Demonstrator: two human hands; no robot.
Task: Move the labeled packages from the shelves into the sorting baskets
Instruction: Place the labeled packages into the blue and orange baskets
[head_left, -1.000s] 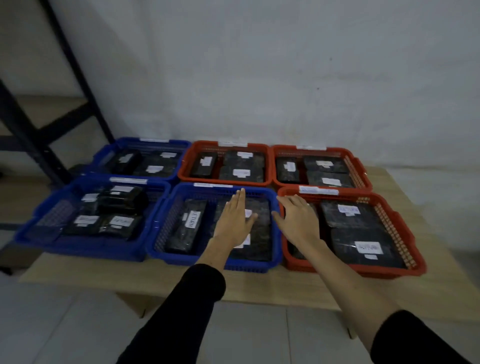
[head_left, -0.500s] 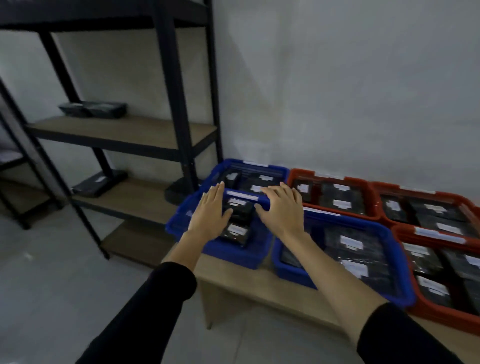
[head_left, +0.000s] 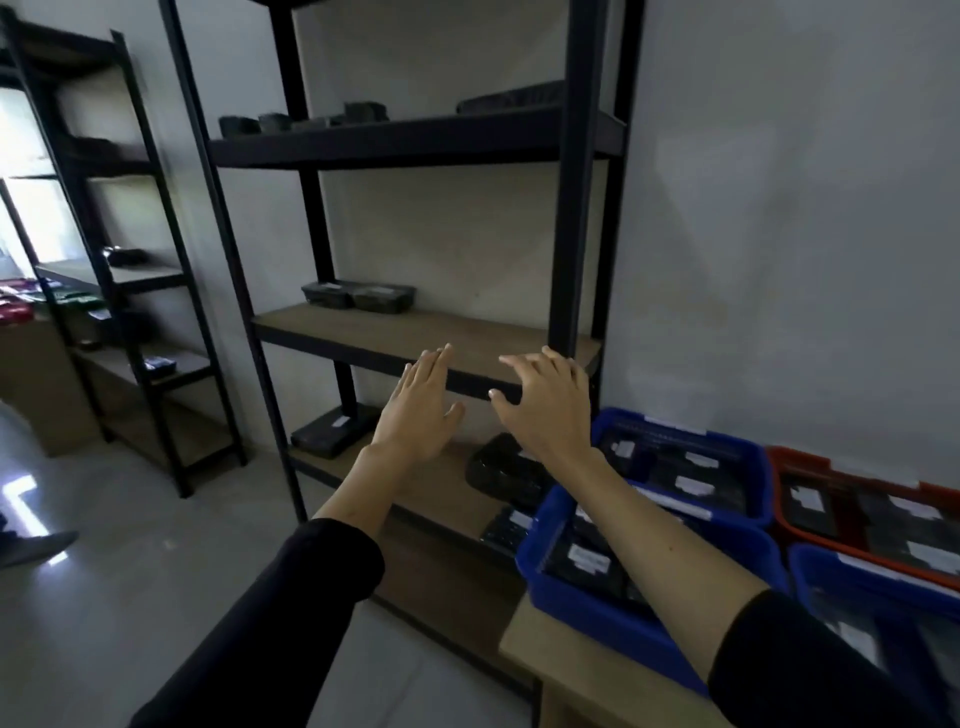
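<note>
**Two empty hands up in front of the shelf rack**

Both hands are out in the air with nothing in them. Left hand (head_left: 418, 410) has its fingers straight and close together, palm down. Right hand (head_left: 545, 402) is spread a bit wider, fingers loosely bent, also holding nothing. They sit in front of the dark front edge of the middle shelf (head_left: 415, 332), a wooden board in a black metal rack (head_left: 569, 208) standing against a plain white wall (head_left: 779, 234).

Package situation: two black packages (head_left: 358, 297) sit side by side at the back of that middle shelf, well apart from the hands. A few more dark ones are up on the top shelf (head_left: 415, 137), too dim to count. On the lower shelf there's one labeled package (head_left: 332, 430) on the left, and another dark package (head_left: 506, 470) on the right, next to the baskets.

Bottom right is a light wood table (head_left: 571, 660) with blue baskets (head_left: 623, 613) and a red basket (head_left: 862, 499), all with labeled black packages inside.

Floor is pale glossy tile (head_left: 104, 597) with light glare. A second black rack (head_left: 145, 260) stands further left by a bright window.
</note>
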